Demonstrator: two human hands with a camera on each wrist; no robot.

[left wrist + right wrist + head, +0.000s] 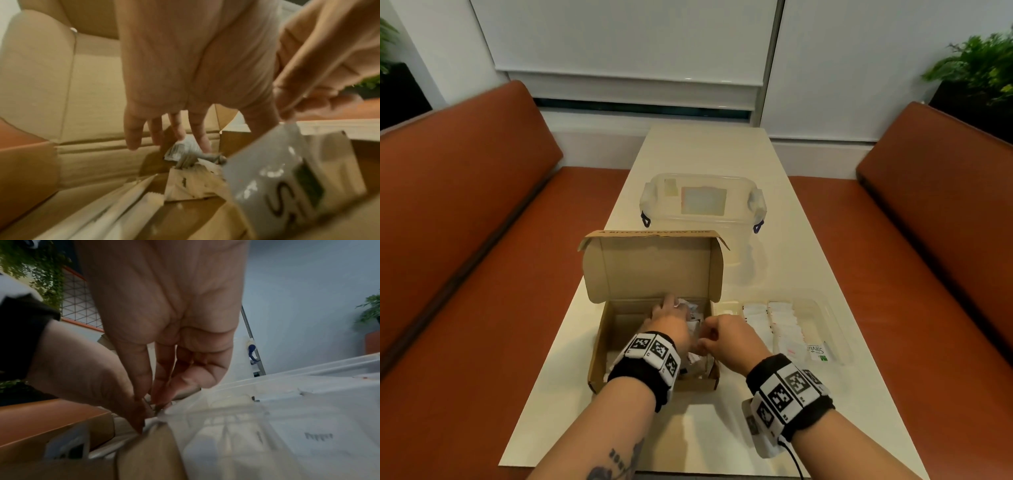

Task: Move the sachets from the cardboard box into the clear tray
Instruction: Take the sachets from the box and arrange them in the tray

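The open cardboard box [599, 342] stands near the table's front, lid upright, with loose sachets [185, 183] on its floor. My left hand [671, 305] reaches into its far right corner, fingers [133, 138] straight, tips touching a crumpled white sachet [183, 148]. My right hand [705, 337] hovers at the box's right wall and pinches a white sachet [277, 186] with dark lettering, lifted above the box floor. The clear tray [835, 329] lies just right of the box and holds rows of white sachets [784, 325].
A clear lidded container [702, 202] with blue clips stands behind the box. The long pale table [709, 154] runs between two orange benches [465, 240]. Potted plants [976, 65] stand in the far corners. Bare tabletop lies in front of the box.
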